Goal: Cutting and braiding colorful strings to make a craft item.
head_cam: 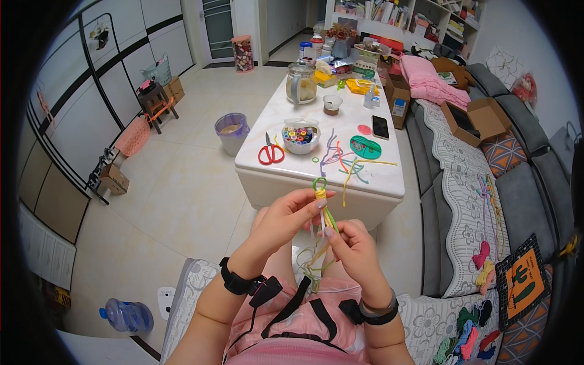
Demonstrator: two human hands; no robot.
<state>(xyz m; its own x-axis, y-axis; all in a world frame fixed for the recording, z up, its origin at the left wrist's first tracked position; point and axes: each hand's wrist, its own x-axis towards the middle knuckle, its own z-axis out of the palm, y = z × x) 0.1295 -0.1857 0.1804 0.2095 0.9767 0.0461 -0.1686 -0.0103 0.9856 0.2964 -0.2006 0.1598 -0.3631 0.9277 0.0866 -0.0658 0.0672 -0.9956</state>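
Observation:
My left hand [299, 211] pinches a bundle of cords just below a yellow cord wrapping [320, 194], which has a green ring [320, 183] at its top. Lower down, my right hand [343, 239] holds the green, yellow and white cords [329, 220] between thumb and fingers. Their loose ends [311, 269] dangle over my lap. Beyond my hands, on the white table, lie red-handled scissors [271, 154], a small green ring [315, 159], cut cord pieces [337, 157] and a yellow cord [349, 175] hanging over the edge. A tub of thread spools [301, 141] stands beside the scissors.
On the table [260, 123] are also a glass jug [301, 86], a small cup [332, 106], a green oval case [365, 147] and a phone [380, 127]. A lined bin [232, 132] stands at its left. Cord hanks [467, 337] lie on the sofa at right.

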